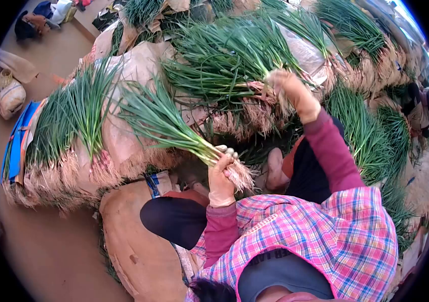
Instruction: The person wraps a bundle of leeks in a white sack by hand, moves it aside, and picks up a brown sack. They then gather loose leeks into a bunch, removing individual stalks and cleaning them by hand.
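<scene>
My left hand [222, 182], in a pale glove, is closed round a bunch of spring onions [176, 132]. Its green leaves fan out to the upper left, while the pale roots hang out at the lower right of my fist. Farther up, my gloved right hand [295, 93] is at the near end of a big heap of spring onions [224, 55]. Its fingers are closed round some stems there, with roots dangling below the palm. How many stems it holds is hidden.
Sacking [141, 68] lies between the rows of spring onions. More spring onions [68, 118] lie at the left beside a blue strip [19, 143], and others [363, 133] at the right. A brown sack [141, 246] is by my left knee. A stuffed bag [10, 95] stands on the floor.
</scene>
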Demonstrator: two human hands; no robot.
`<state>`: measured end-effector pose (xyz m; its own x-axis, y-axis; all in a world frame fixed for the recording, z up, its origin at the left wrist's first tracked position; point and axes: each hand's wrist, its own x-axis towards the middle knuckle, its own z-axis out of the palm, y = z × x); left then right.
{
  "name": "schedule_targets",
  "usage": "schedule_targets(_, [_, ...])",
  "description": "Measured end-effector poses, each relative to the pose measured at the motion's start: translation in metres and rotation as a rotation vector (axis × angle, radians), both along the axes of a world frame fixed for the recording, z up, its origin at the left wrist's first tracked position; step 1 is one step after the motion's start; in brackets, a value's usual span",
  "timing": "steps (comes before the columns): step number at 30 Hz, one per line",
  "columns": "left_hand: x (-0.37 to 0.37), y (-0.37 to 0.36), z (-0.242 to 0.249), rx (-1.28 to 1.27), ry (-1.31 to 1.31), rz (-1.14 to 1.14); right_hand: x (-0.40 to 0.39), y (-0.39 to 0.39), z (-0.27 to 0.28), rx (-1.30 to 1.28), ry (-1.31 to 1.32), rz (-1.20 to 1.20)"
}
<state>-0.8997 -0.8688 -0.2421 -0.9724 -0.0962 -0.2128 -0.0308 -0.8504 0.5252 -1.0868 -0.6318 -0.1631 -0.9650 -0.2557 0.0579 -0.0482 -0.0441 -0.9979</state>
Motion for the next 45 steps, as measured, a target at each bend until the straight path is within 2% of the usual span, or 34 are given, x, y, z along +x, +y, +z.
schedule_targets(1, [-0.001,0.002,0.0,0.003,-0.076,-0.028,0.025,-0.012,-0.005,-0.042,-0.165,0.047])
schedule_targets(3, [-0.007,0.009,-0.01,-0.002,-0.053,-0.111,0.069,-0.041,-0.043,0.062,-0.337,0.211])
schedule_targets(5, [-0.013,0.011,-0.041,-0.094,-0.165,-0.244,0.091,-0.062,-0.071,0.011,-0.423,0.255])
schedule_targets(6, [-0.01,0.022,-0.023,-0.121,-0.198,-0.208,0.097,-0.07,-0.075,-0.045,-0.453,0.193])
schedule_targets(9, [-0.003,0.026,-0.026,-0.104,-0.204,-0.18,0.088,-0.085,-0.103,-0.587,-0.744,0.145])
schedule_targets(10, [-0.004,0.024,-0.03,-0.064,-0.203,-0.193,0.077,-0.092,-0.12,-0.791,-0.715,0.102])
schedule_targets(11, [-0.003,0.023,-0.032,-0.059,-0.201,-0.184,0.076,-0.09,-0.135,-0.774,-0.693,0.015])
schedule_targets(13, [-0.005,0.022,-0.031,-0.045,-0.217,-0.183,0.086,-0.094,-0.128,-0.699,-0.726,-0.034])
schedule_targets(15, [-0.004,0.019,-0.035,-0.063,-0.24,-0.171,0.09,-0.095,-0.136,-0.76,-0.785,0.088])
schedule_targets(17, [0.0,0.012,-0.026,0.081,-0.082,-0.254,0.06,-0.091,-0.14,-1.007,-0.764,-0.075])
schedule_targets(18, [0.002,0.012,-0.015,0.115,-0.009,-0.236,0.058,-0.087,-0.132,-0.658,-0.46,-0.254])
schedule_targets(19, [0.006,0.012,-0.008,0.087,0.02,-0.193,0.063,-0.082,-0.122,-0.308,-0.298,-0.058])
schedule_targets(21, [0.011,0.011,0.009,-0.02,0.023,-0.081,0.086,-0.084,-0.107,-0.302,-0.608,0.409])
schedule_targets(22, [0.011,0.008,0.018,-0.105,-0.004,-0.116,0.109,-0.084,-0.09,-0.262,-0.686,0.537])
schedule_targets(23, [0.011,0.003,0.009,-0.106,-0.042,-0.095,0.129,-0.085,-0.065,-0.103,-0.63,0.487])
schedule_targets(25, [0.009,0.005,0.012,-0.173,0.07,-0.012,0.129,-0.073,-0.059,0.01,-0.435,0.404])
schedule_targets(27, [0.013,0.008,0.025,-0.29,0.086,0.115,0.097,-0.05,-0.073,0.03,-0.503,0.101])
schedule_targets(28, [0.018,0.004,0.03,-0.278,0.125,0.142,0.082,-0.042,-0.096,0.027,-0.333,0.006])
schedule_targets(29, [0.023,0.0,0.037,-0.305,0.144,0.163,0.072,-0.036,-0.118,0.148,-0.143,0.018])
schedule_targets(31, [0.022,0.001,0.047,0.022,0.445,0.188,0.084,-0.044,-0.097,1.099,0.295,0.256])
schedule_targets(32, [0.024,-0.001,0.052,-0.012,0.444,0.207,0.075,-0.046,-0.109,1.076,0.627,0.228])
schedule_targets(33, [0.024,-0.004,0.054,-0.009,0.439,0.212,0.057,-0.058,-0.087,0.95,0.911,0.039])
schedule_targets(34, [0.021,-0.006,0.056,-0.056,0.273,0.191,0.035,-0.07,-0.062,1.345,0.757,-0.097])
schedule_targets(35, [0.019,-0.008,0.057,-0.104,0.105,0.17,0.004,-0.069,-0.068,1.491,0.978,-0.415])
schedule_targets(36, [0.014,-0.009,0.039,-0.138,0.084,0.144,-0.02,-0.064,-0.059,1.452,1.061,-0.345])
schedule_targets(37, [0.013,-0.005,0.03,-0.094,0.068,0.136,-0.051,-0.064,-0.073,1.567,0.795,-0.198])
schedule_targets(38, [0.012,-0.001,0.022,-0.053,0.048,0.127,-0.07,-0.06,-0.071,1.57,0.769,-0.128])
schedule_targets(39, [0.01,0.0,0.015,-0.012,0.028,0.119,-0.076,-0.063,-0.062,1.537,0.685,-0.155])
schedule_targets(41, [0.008,0.0,0.006,0.068,0.086,0.12,-0.053,-0.066,-0.023,1.332,0.687,-0.275])
schedule_targets(42, [0.007,-0.001,0.006,0.054,0.063,0.139,-0.036,-0.064,-0.012,1.077,0.599,-0.319])
schedule_targets(43, [0.006,-0.002,0.006,0.041,0.038,0.155,-0.029,-0.054,-0.014,0.732,0.294,-0.213])
schedule_targets(44, [0.005,-0.001,0.007,0.048,0.012,0.186,-0.006,-0.043,-0.006,0.162,-0.206,-0.061])
schedule_targets(45, [0.004,0.002,0.005,0.051,0.006,0.186,0.013,-0.043,-0.023,0.032,-0.335,0.038])
